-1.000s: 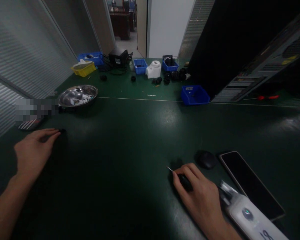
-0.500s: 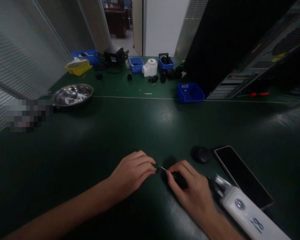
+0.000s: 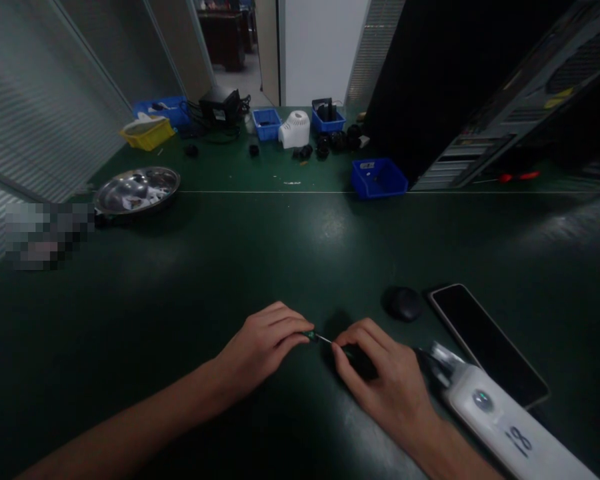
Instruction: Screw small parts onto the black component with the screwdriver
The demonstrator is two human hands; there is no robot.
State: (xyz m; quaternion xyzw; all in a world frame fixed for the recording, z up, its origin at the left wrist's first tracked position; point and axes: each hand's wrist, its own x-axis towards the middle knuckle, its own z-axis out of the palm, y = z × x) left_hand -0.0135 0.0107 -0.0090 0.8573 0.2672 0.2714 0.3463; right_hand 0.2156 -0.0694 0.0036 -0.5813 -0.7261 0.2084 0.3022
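My left hand (image 3: 263,347) rests low on the green mat, fingers pinched on a tiny dark part at the tip of a thin metal shaft (image 3: 323,339). My right hand (image 3: 387,383) lies just to its right, fingers wrapped round a small dark-handled tool (image 3: 361,360) that carries that shaft. The two hands almost touch at the shaft's tip. What the small part is cannot be made out in the dim light.
A round black object (image 3: 403,303) and a dark phone (image 3: 487,343) lie right of my hands, with a white device (image 3: 510,427) on my right wrist. Farther off stand a steel bowl (image 3: 136,191), blue bins (image 3: 379,177), a yellow tray (image 3: 147,133) and a white housing (image 3: 295,129).
My left hand has come from the far left of the mat across to the tool's tip and closed on a small part there. My right hand has barely moved.
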